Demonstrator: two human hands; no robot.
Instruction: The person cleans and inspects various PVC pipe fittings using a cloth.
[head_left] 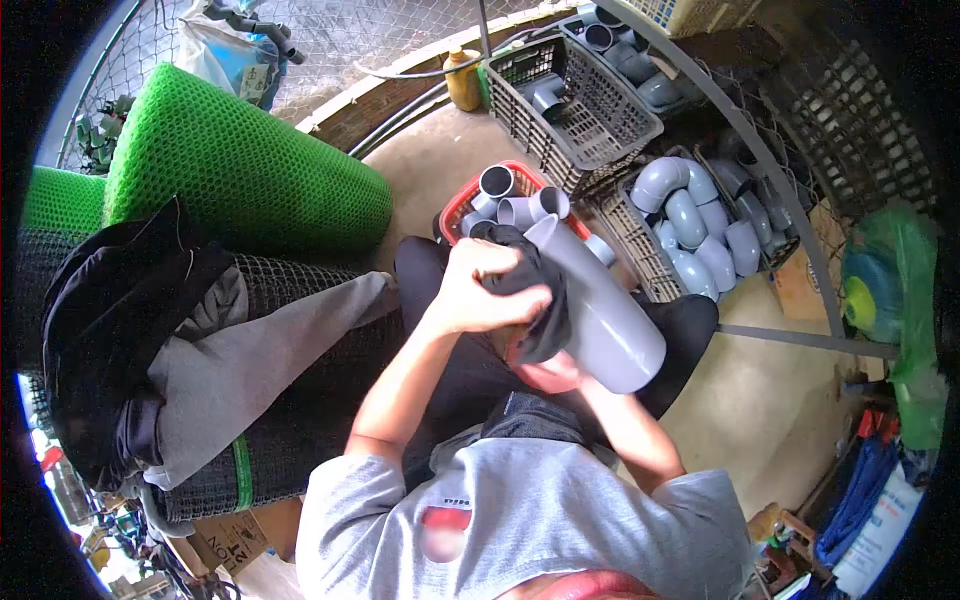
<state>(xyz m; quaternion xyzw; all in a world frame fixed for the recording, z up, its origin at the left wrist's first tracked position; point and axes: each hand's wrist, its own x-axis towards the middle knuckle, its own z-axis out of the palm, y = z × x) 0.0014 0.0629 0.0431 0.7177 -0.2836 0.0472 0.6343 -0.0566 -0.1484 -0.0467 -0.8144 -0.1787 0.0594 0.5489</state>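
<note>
A dark cloth (545,310) is bunched in my left hand (485,285), whose fingers are wrapped round it. The cloth presses against the side of a large grey plastic pipe fitting (610,320), which tilts across my lap with its wide end toward the lower right. My right hand (548,373) grips the pipe fitting from below; its fingers are partly hidden by the cloth and the fitting. Just beyond my hands, a red basket (455,205) holds several grey pipe fittings (497,182).
A dark crate (640,125) and a crate of grey elbows (688,215) stand at the back right. Rolls of green mesh (240,160) and black mesh (300,420) lie at my left, with a grey and black garment (240,370) over them. A yellow bottle (463,80) stands behind.
</note>
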